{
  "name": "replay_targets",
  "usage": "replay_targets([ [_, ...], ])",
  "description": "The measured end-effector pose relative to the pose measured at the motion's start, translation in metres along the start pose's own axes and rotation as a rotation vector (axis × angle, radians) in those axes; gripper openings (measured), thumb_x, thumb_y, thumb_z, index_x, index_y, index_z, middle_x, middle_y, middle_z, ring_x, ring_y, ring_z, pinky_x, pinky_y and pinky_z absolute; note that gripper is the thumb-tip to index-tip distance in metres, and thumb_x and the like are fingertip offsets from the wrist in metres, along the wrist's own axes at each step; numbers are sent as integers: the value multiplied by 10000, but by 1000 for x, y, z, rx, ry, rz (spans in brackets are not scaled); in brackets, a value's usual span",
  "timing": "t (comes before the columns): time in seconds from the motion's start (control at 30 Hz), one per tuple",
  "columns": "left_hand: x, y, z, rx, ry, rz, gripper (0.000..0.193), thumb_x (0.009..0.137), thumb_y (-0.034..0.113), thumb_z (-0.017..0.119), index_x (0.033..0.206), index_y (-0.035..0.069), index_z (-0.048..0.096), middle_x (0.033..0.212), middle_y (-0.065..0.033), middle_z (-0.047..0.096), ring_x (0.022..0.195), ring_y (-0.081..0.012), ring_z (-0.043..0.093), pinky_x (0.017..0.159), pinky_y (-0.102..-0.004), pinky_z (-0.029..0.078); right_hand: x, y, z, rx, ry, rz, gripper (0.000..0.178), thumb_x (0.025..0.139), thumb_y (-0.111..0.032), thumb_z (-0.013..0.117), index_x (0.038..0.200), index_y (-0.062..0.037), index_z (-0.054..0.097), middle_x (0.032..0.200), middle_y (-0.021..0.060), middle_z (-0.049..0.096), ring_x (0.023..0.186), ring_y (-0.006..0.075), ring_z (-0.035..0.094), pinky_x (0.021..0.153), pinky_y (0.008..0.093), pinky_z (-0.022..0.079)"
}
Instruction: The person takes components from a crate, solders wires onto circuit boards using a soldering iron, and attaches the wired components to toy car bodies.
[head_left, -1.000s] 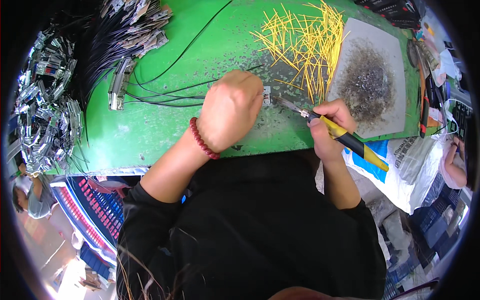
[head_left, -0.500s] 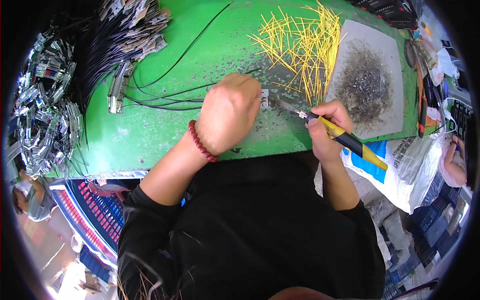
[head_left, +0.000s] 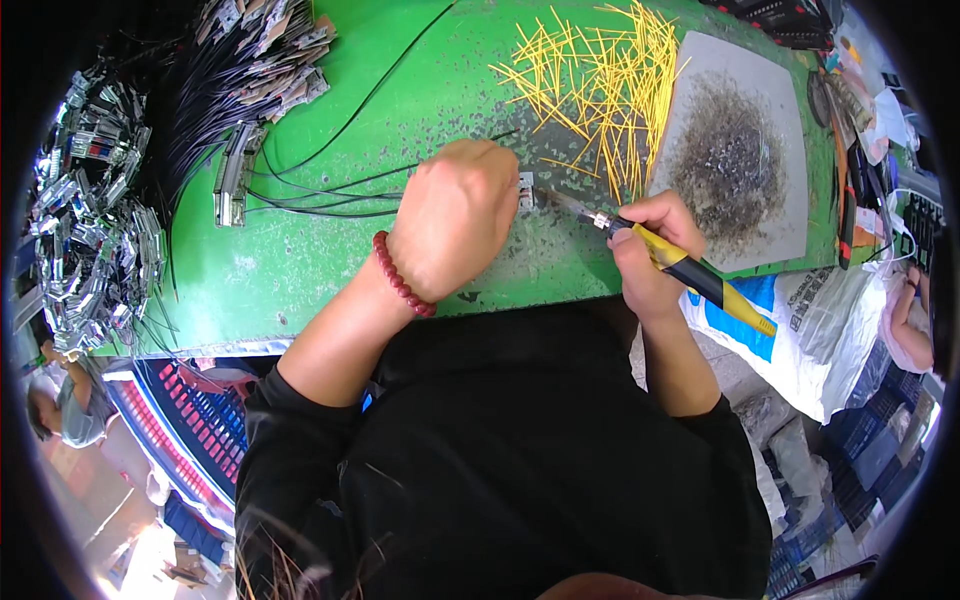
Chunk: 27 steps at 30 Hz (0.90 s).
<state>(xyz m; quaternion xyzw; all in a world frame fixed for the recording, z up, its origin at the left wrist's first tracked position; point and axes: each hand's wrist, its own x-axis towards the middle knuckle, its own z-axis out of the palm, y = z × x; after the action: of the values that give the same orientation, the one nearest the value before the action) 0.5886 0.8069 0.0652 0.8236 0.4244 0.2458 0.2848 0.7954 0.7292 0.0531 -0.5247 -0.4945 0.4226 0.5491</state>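
While clasping a tapered yellow-and-black soldering iron (head_left: 705,284) in the closed right grip (head_left: 646,284), slants its long axis from lower right to upper left, aiming the metal tip (head_left: 567,203) toward a small pale part (head_left: 526,184) above the scuffed green bench (head_left: 320,270). Curls the left grip (head_left: 455,215) over thin black cables (head_left: 360,213); cannot tell whether closed on them.

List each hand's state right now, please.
Left hand: curled at the small pale piece; whether it grips cannot be told.
Right hand: closed, holding the yellow-and-black tool.
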Motion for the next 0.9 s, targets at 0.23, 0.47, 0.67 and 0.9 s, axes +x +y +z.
replay_targets([
  [0.23,0,1,1,11,2,8,42,746,-22,610,773,-11,579,774,-153,608,751,-340,594,676,-396,487,1,-1,-3,-59,-56,9,144,807,-55,627,902,10,541,726,29,579,623,53,524,576,193,403],
  [0.47,-1,-1,3,4,22,29,45,740,-21,608,762,-7,572,744,-149,584,728,-340,582,659,-405,476,0,1,2,21,-3,9,166,777,-24,670,889,-5,549,715,-18,533,611,20,449,541,193,355],
  [0.67,-1,-2,3,1,29,41,46,736,-17,614,758,-4,576,743,-150,588,731,-340,585,664,-405,478,-4,15,-9,77,36,-74,173,817,-102,616,896,6,506,715,65,552,591,97,520,557,216,425],
  [0.9,2,1,3,1,21,22,46,727,-30,615,756,-7,588,743,-143,601,728,-323,594,670,-385,489,-4,11,-9,70,49,-83,200,821,-134,631,890,4,505,711,63,545,586,92,509,551,214,417],
])
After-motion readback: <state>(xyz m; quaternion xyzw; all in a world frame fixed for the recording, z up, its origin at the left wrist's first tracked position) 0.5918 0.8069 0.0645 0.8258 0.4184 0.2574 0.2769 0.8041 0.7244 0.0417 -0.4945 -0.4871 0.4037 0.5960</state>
